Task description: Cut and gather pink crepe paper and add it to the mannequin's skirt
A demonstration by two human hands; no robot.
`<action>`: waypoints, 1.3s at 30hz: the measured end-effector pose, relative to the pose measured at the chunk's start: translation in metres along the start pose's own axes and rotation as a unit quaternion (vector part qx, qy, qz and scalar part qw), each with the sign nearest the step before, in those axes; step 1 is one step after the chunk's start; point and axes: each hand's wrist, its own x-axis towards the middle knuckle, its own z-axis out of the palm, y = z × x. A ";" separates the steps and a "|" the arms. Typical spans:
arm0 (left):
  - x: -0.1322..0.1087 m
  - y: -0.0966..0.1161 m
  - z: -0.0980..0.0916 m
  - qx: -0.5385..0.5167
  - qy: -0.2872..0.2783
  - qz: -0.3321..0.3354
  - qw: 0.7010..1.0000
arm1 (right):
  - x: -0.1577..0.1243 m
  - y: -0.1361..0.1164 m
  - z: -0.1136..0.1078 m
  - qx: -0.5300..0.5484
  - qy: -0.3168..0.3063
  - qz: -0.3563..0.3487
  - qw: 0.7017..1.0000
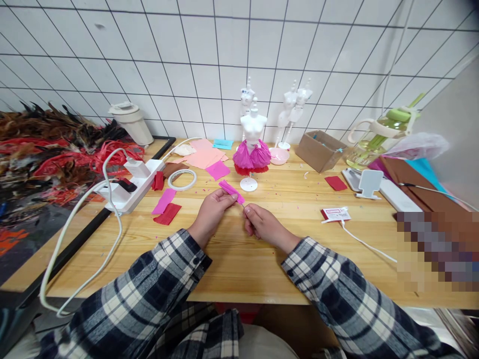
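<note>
My left hand (215,207) pinches a strip of magenta crepe paper (231,191) between thumb and fingers, above the wooden table. Close beside it, my right hand (262,222) is closed around a thin, dark, pointed tool (243,205) whose tip meets the strip's near end. Most of that tool is hidden in the fist, so its kind does not show. Just beyond the hands stands a small white dress form (253,124) on a round base, wearing a ruffled magenta paper skirt (251,155) with a red layer underneath.
Left of my hands lie a tape roll (182,180), magenta and red paper pieces (167,213) and a white power strip (138,184) with looping cables. Peach paper (204,153), a pink bowl (279,156) and a cardboard box (322,149) sit farther back. A phone stand (368,183) is at right.
</note>
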 end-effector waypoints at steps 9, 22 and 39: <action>0.000 0.000 0.000 -0.008 0.006 0.008 1.000 | 0.001 0.001 0.002 0.048 -0.006 0.017 0.999; -0.002 0.000 0.003 -0.010 0.000 -0.007 1.000 | 0.001 0.000 0.003 0.073 -0.001 0.019 0.997; -0.001 -0.002 0.003 0.018 0.012 -0.001 1.000 | 0.001 0.001 0.004 0.089 0.002 0.026 0.996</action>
